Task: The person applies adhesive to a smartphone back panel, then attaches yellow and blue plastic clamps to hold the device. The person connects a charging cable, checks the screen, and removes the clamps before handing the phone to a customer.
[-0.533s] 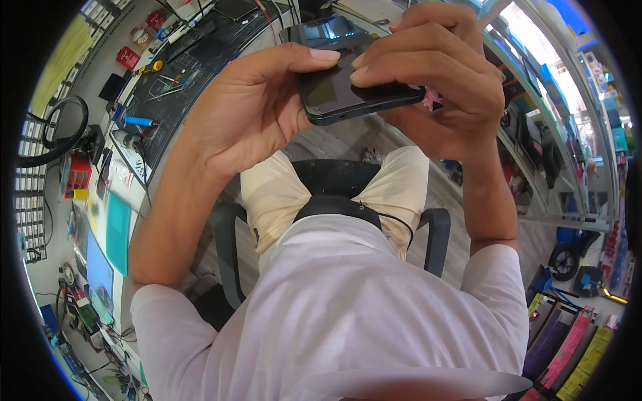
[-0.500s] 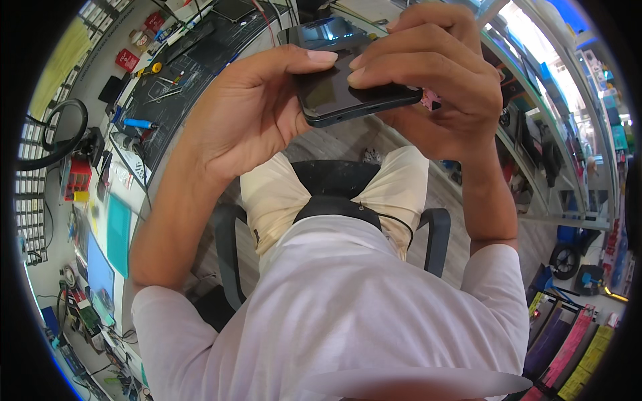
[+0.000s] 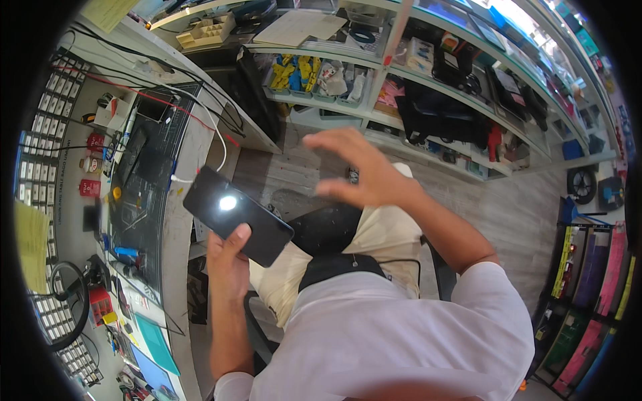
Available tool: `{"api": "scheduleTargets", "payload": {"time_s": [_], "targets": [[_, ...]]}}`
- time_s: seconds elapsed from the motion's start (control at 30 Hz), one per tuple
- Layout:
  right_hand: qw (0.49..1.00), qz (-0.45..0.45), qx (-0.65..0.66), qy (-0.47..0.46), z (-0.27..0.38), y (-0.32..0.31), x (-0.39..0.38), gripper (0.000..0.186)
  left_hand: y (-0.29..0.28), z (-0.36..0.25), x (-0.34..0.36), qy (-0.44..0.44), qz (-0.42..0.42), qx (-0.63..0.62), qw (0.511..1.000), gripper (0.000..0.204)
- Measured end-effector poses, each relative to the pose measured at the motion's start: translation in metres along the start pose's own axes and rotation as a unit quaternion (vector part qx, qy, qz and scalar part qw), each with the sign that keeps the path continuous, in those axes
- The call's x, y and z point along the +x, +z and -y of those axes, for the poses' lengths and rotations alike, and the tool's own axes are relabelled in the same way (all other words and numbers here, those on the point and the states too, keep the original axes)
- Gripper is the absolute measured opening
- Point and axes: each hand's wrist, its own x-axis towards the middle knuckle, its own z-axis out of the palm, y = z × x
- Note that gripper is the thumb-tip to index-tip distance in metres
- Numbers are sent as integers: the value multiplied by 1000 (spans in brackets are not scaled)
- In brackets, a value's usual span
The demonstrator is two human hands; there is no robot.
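Centrally left, a dark phone [image 3: 241,215] lies tilted in the left hand [image 3: 227,264], held up between the bench [image 3: 175,220] and the cream trousers [image 3: 384,234], its glossy face upward and marked by 1 bright glare spot. The left thumb lies across the face from the nearer long edge; the other left fingers are hidden beneath, so how far they curl cannot be told. The right hand [image 3: 364,167], slightly blurred, hangs well apart from the phone, thumb and fingers parted wide, with nothing visible between them. A white cable [image 3: 176,178] ends near the phone's upper corner; whether the 2 join cannot be told. For a secure hold, the left fingers are probably best spread across the back, since support from 1 edge alone may let smooth glass swing. A slight turn of the face should shift the glare. The right hand, being unoccupied, could steady the opposite edge, and a position above the lap likely makes any slip gentler than a fall to the floor [image 3: 261,177].
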Motion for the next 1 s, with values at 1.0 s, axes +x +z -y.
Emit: {"api": "scheduleTargets", "payload": {"time_s": [1.0], "targets": [[816, 118, 437, 360, -233, 40, 145, 36, 5, 11, 137, 70, -82, 30, 994, 39]]}}
